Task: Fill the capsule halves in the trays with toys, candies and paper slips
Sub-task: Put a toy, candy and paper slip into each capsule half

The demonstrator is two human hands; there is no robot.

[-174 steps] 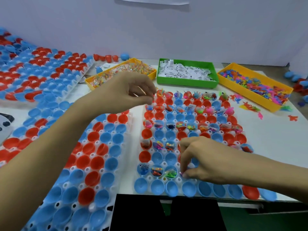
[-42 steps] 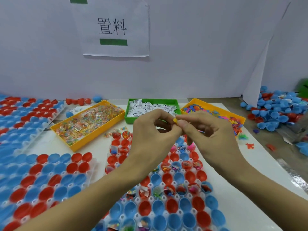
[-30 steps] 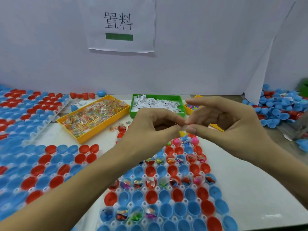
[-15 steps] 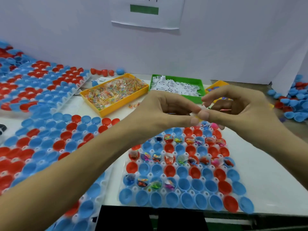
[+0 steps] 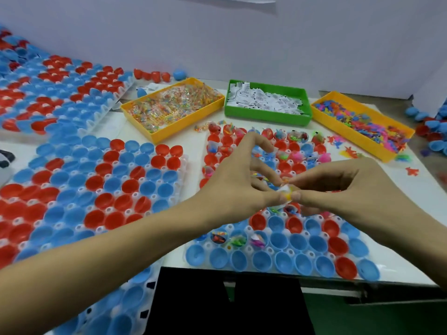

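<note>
My left hand [image 5: 238,187] and my right hand [image 5: 343,187] meet fingertip to fingertip over the middle of the near tray [image 5: 377,258] of red and blue capsule halves. Between them they pinch a small bundle [image 5: 286,194]: a yellow toy piece with a white paper slip. My left hand also keeps some small coloured pieces in its curled fingers. Many halves in the tray's far rows hold toys, candies and slips; the nearest row of blue halves [image 5: 281,262] is bare inside.
At the back stand a yellow bin of wrapped candies [image 5: 174,106], a green bin of paper slips [image 5: 267,102] and a yellow bin of plastic toys [image 5: 362,124]. More trays of capsule halves [image 5: 96,187] cover the left. Loose halves [image 5: 433,131] lie at the right.
My view has tilted down toward the table. Both hands have stayed joined and dropped lower over the near tray, still pinching the small bundle.
</note>
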